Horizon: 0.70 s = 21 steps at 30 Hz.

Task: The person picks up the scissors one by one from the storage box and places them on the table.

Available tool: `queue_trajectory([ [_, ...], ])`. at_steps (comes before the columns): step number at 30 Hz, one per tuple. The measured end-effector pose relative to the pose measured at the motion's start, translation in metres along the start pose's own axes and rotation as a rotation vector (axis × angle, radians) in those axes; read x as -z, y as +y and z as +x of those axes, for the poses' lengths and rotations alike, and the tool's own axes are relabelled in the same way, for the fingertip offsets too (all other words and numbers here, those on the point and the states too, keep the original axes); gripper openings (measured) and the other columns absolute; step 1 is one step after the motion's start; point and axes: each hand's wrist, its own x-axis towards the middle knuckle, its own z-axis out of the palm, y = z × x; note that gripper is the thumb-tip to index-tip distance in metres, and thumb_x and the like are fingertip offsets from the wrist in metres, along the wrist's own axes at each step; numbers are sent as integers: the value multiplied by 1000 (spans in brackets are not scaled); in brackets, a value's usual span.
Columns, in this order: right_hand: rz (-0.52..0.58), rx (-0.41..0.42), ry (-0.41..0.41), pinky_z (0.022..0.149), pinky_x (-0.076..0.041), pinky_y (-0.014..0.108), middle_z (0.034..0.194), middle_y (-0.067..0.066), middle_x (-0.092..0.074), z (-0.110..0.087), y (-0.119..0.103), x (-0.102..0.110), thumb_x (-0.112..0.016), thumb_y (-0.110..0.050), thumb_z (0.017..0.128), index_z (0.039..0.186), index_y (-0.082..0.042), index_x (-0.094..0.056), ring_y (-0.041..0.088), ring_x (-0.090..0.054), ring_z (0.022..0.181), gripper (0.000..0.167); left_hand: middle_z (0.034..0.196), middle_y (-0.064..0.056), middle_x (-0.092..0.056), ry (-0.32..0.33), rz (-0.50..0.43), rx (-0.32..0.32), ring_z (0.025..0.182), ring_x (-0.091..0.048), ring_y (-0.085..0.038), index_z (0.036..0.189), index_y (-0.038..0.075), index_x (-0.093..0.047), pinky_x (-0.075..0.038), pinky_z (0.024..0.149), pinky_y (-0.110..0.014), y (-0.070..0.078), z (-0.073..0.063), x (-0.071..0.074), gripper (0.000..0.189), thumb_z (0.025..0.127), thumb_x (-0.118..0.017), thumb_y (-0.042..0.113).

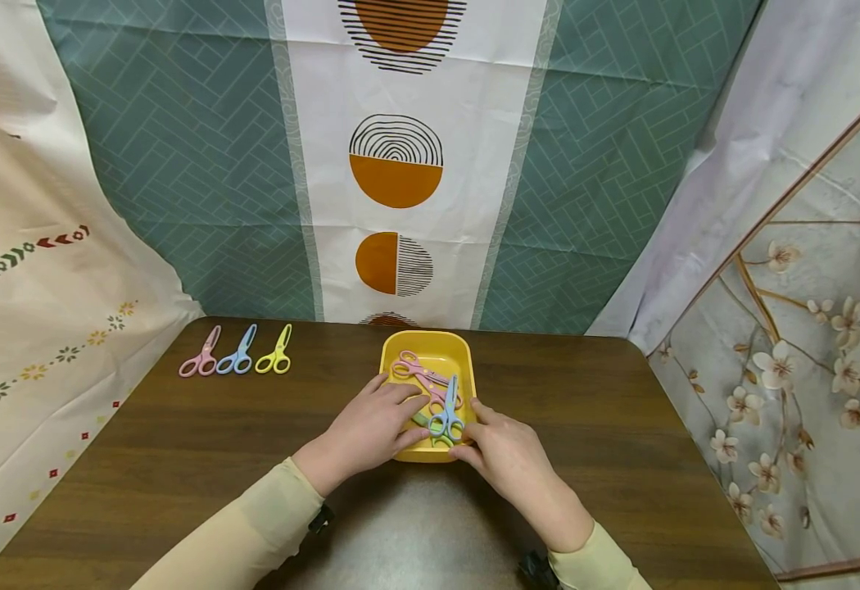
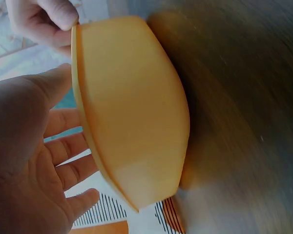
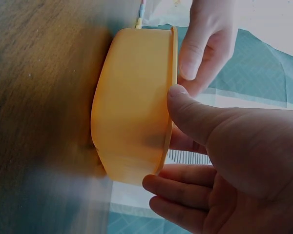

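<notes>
A yellow plastic bin (image 1: 427,456) stands on the table between the two hands, holding pink scissors (image 1: 430,377), blue scissors (image 1: 450,410) on top and something green (image 1: 441,440) underneath. My left hand (image 1: 371,422) reaches over the left rim, its fingers spread loosely above the contents; in the left wrist view these fingers (image 2: 68,148) show past the bin's edge. At the near right corner, my right hand (image 1: 511,459) holds the rim: the right wrist view shows the thumb (image 3: 185,105) outside and the index finger behind the rim. Part of the green item is hidden by the left hand.
Toward the back left of the brown table (image 1: 312,369), pink scissors (image 1: 201,354), blue scissors (image 1: 238,352) and yellow scissors (image 1: 275,352) lie in a row, blades pointing away. A patterned curtain (image 1: 216,164) hangs behind the table, with cloths at both sides.
</notes>
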Motion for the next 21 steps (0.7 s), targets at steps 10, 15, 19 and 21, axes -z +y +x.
queue_trajectory([
  [10,-4,10,11,77,-63,49,140,24,-71,0,1,-1,-89,-40,93,91,-16,-81,36,-78,110,26,133,-8,-73,-7,3,-66,130,-66,-29,138,10,-75,-36,126,-59,7,14,-9,46,107,-74,44],
  [15,-3,12,9,75,-63,49,140,25,-71,0,2,-1,-89,-40,93,93,-15,-82,36,-79,109,26,124,-6,-73,-15,5,-80,119,-67,-28,133,12,-77,-43,121,-52,8,22,-12,42,106,-75,44],
  [19,1,16,13,76,-63,49,140,25,-71,0,3,-1,-89,-41,93,95,-15,-83,37,-79,109,27,113,-3,-72,-24,9,-100,102,-64,-24,129,14,-81,-51,104,-45,9,27,-16,38,106,-76,44],
  [21,2,20,14,75,-63,50,140,25,-71,0,3,-1,-89,-41,93,95,-15,-83,37,-79,108,27,110,-2,-72,-35,3,-107,99,-62,-22,128,14,-81,-52,100,-43,8,30,-18,37,107,-75,44],
])
